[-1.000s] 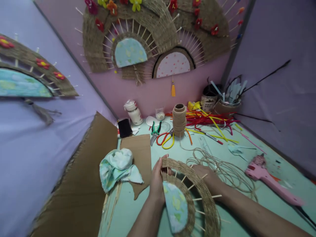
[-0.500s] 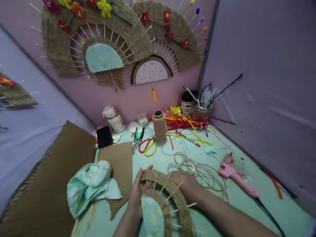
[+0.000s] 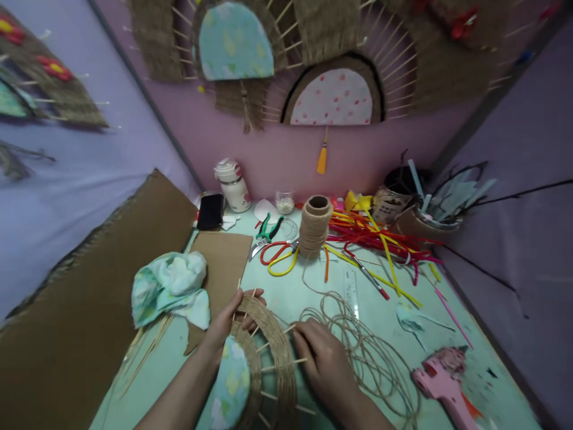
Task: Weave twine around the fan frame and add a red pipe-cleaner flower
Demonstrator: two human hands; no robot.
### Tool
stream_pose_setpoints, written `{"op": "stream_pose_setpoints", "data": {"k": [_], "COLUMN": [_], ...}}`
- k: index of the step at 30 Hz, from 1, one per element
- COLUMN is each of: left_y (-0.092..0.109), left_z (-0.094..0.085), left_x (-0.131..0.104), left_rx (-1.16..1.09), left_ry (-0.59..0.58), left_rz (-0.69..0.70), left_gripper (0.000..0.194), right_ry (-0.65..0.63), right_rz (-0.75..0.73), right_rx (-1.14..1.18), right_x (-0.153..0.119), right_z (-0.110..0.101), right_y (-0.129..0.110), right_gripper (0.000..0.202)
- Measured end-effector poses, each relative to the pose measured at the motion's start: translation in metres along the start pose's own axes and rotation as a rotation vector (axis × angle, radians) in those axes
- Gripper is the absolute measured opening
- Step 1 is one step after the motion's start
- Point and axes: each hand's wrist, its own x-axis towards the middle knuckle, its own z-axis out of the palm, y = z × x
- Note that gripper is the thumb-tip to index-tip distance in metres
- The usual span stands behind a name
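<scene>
A woven twine fan (image 3: 278, 352) with thin wooden sticks and a blue floral cloth centre stands tilted low in the view. My left hand (image 3: 228, 319) is closed around its upper end, thumb in front and fingers behind. Beside the fan's outer rim, my right hand (image 3: 324, 355) is closed in a pinch at a stick tip, on a strand of twine that runs to the fan's edge. Loose loops of twine (image 3: 367, 346) lie just right of that hand and lead back to a twine spool (image 3: 314, 227). The lower end of the fan is cut off by the frame.
Scissors (image 3: 280, 260), green-handled pruners (image 3: 266, 233) and a white bottle (image 3: 233, 186) stand or lie behind. Pipe cleaners (image 3: 362, 230) pile at the back right. A pink glue gun (image 3: 445, 382) lies right; crumpled cloth (image 3: 172, 286) and cardboard (image 3: 107, 263) are left.
The view has shifted right and down. My right hand has come from behind the fan's top edge to the outer rim, pinching the strand. The left hand keeps its hold on the fan.
</scene>
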Motion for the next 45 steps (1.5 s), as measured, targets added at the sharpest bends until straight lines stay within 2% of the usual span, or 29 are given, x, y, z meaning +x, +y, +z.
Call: {"op": "stream_pose_setpoints", "data": {"k": [3, 12, 20, 23, 30, 36, 41, 45], "left_y": [0.000, 0.000, -0.017, -0.027, -0.038, -0.045, -0.052, -0.053], "left_z": [-0.003, -0.004, 0.006, 0.007, 0.008, 0.009, 0.007, 0.007], "left_x": [-0.002, -0.010, -0.033, -0.037, -0.033, -0.030, -0.029, -0.032], "left_rx": [0.002, 0.026, 0.166, 0.222, 0.433, 0.572, 0.631, 0.586], "left_ry": [-0.039, -0.162, -0.352, -0.383, -0.320, -0.364, -0.399, -0.467], "left_rz": [-0.002, -0.050, -0.104, -0.101, 0.001, -0.069, -0.122, -0.114], "left_gripper": [0.037, 0.040, 0.034, 0.031, 0.029, 0.038, 0.037, 0.034], "right_ry": [-0.024, 0.073, 0.211, 0.187, 0.103, 0.031, 0.040, 0.094], "right_rz": [0.002, -0.009, -0.015, -0.048, -0.061, -0.128, -0.169, -0.270], "right_rx": [0.016, 0.008, 0.070, 0.107, 0.117, 0.137, 0.121, 0.056], "right_x": [-0.003, 0.000, 0.002, 0.000, 0.001, 0.001, -0.001, -0.001], "right_z": [0.000, -0.005, -0.014, -0.015, -0.013, -0.014, -0.019, -0.023], "right_y": [-0.001, 0.000, -0.006, -0.008, -0.003, 0.000, -0.001, -0.001], "right_gripper": [0.021, 0.025, 0.023, 0.025, 0.026, 0.019, 0.010, 0.009]}}
